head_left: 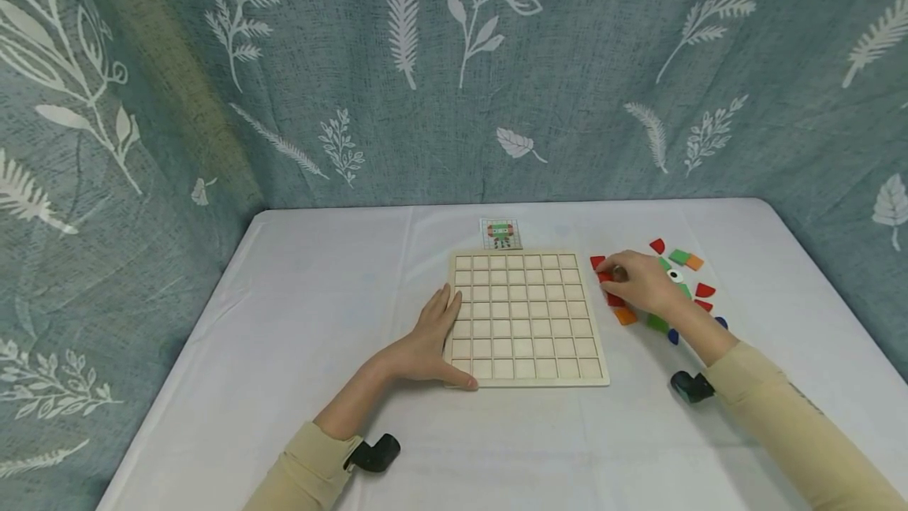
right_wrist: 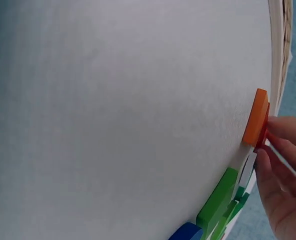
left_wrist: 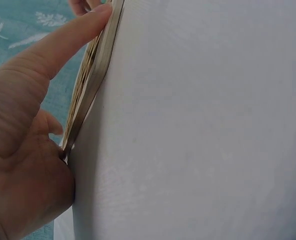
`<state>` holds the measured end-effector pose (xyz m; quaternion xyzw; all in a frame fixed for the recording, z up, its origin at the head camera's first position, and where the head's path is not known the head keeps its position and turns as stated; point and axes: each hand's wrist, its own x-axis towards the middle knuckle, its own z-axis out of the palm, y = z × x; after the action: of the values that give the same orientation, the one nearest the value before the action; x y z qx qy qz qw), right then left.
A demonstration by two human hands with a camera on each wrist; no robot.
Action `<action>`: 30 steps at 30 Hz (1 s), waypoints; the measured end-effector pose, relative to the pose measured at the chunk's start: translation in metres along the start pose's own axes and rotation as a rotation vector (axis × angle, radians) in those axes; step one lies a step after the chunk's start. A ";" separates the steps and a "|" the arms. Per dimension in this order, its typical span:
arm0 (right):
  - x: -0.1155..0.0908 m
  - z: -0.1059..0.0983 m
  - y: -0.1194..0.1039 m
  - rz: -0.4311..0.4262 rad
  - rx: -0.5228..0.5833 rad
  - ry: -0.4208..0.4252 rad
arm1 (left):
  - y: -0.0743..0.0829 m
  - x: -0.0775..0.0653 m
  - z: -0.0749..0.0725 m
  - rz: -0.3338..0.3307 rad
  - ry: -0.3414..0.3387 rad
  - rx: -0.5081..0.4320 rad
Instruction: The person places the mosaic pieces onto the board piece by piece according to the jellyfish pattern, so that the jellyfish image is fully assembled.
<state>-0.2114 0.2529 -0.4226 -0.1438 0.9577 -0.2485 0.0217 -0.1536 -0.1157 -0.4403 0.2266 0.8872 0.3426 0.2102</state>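
Observation:
A pale wooden board with a grid of square cells lies on the white cloth. My left hand rests along its left side, fingers spread on the left rim and thumb at the front-left corner. Right of the board, my right hand reaches down to a column of small pieces. Its thumb and fingers pinch a red tile just behind an orange tile. A dark brown round shape shows between thumb and forefinger. The palm side of the right hand is hidden in the head view.
A small picture card lies behind the board. Right of the right hand are scattered green, orange, red and blue pieces, among them a red wedge, a green tile and a white eye piece. A leaf-patterned curtain hangs behind the table.

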 end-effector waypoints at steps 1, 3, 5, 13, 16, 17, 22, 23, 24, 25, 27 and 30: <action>0.000 0.000 0.000 -0.009 0.005 -0.001 | 0.000 0.000 0.000 -0.001 -0.001 -0.001; -0.001 0.000 0.001 -0.020 0.018 -0.001 | -0.001 0.000 0.000 -0.002 -0.002 0.000; -0.002 0.001 0.002 -0.019 0.024 0.006 | -0.001 0.000 0.000 0.003 0.001 -0.002; -0.002 0.003 0.001 0.007 0.022 0.023 | -0.002 -0.001 0.000 0.019 -0.006 0.004; -0.002 0.002 0.001 -0.008 0.034 0.011 | -0.002 -0.001 0.000 0.015 -0.010 0.005; -0.002 0.002 0.001 -0.005 0.037 0.007 | -0.002 0.000 0.000 0.016 -0.010 0.003; -0.002 0.003 0.001 0.034 0.042 0.013 | -0.003 0.000 0.001 0.021 -0.005 0.001; -0.002 0.003 0.001 0.042 0.043 0.016 | -0.003 0.000 0.001 0.020 -0.006 0.002; -0.001 0.003 0.001 0.047 0.044 0.020 | -0.003 0.000 0.001 0.017 -0.007 0.002; -0.001 0.004 0.002 0.053 0.047 0.023 | -0.003 0.000 0.001 0.014 -0.008 0.001; -0.001 0.004 0.002 0.060 0.058 0.027 | -0.003 0.000 0.001 0.016 -0.004 -0.002; -0.001 0.004 0.002 0.071 0.077 0.028 | -0.002 0.000 0.000 0.017 -0.005 -0.005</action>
<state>-0.2105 0.2531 -0.4271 -0.1053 0.9521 -0.2862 0.0226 -0.1537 -0.1172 -0.4419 0.2346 0.8838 0.3459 0.2101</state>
